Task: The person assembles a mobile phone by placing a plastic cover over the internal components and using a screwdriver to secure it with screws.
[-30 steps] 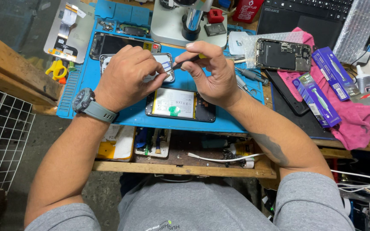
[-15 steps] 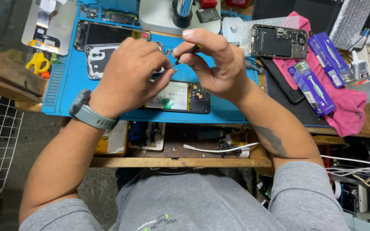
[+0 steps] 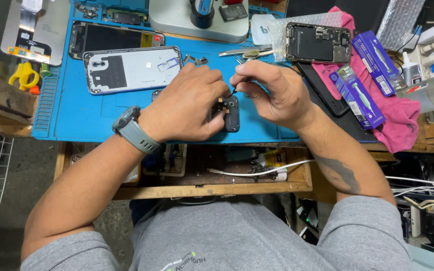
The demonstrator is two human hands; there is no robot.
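Observation:
My left hand [image 3: 189, 103], with a grey watch on its wrist, grips a dark opened phone body [image 3: 230, 113] near the front edge of the blue work mat [image 3: 76, 113]. The hand hides most of that phone. My right hand [image 3: 269, 90] pinches a thin dark tool [image 3: 235, 90] whose tip points down at the phone's upper part. The two hands nearly touch above it. A silver phone back frame [image 3: 134, 68] lies flat on the mat just behind my left hand.
A black phone screen [image 3: 111, 37] lies behind the frame. An opened phone [image 3: 317, 42] and two purple boxes [image 3: 360, 93] rest on a pink cloth [image 3: 403, 120] at right. A grey stand base [image 3: 177, 22] sits at the back. Yellow scissors [image 3: 22, 76] lie at left.
The view has shifted so the mat sits lower in view. The phone in my left hand now shows a dark side instead of the pale panel seen earlier. Both hands stay close together.

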